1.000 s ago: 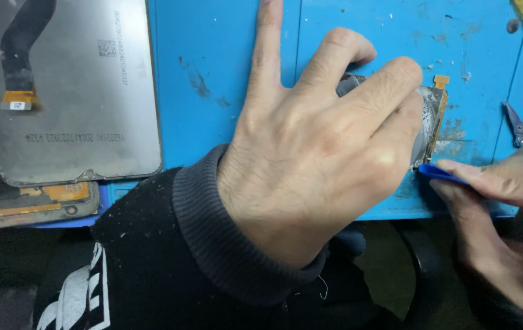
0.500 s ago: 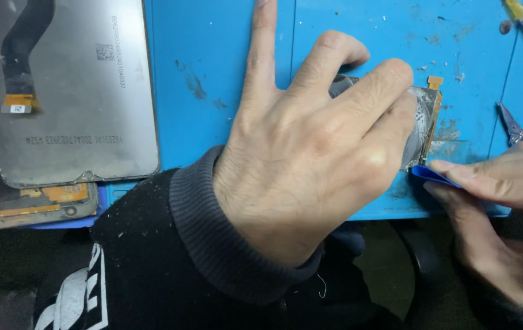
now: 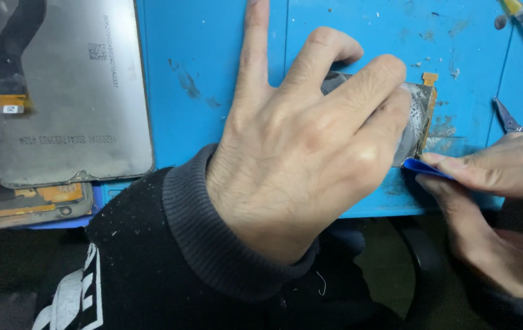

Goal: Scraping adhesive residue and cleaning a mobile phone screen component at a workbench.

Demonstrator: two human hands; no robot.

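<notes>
- A person works at a blue mat (image 3: 212,73), seen from above by a camera on their head.
- The left hand (image 3: 310,140) lies flat and spread over a small grey phone part (image 3: 417,113), pressing it down onto the mat. The forefinger points away and the other fingers curl over the part's top.
- Only the right end of the part shows past the fingers: a scuffed grey face with a thin gold edge and a little orange tab at its upper corner.
- The right hand (image 3: 493,201) comes in from the right, thumb and forefinger pressed together on a thin blue pick (image 3: 426,167).
- The tip of the pick touches the lower right corner of the part, just where it meets the mat.
- The step in hand looks like prying: the pick seems to be working in under the edge while the other hand keeps the part from sliding.
- The next move would call for a shallow, steady push along that edge, with firm downward pressure kept on the part.
- At far left lies a large grey screen panel (image 3: 72,91) with a dark ribbon cable, well apart from the hands.
- Near the right edge of the mat rest small metal tweezers (image 3: 507,116).
</notes>
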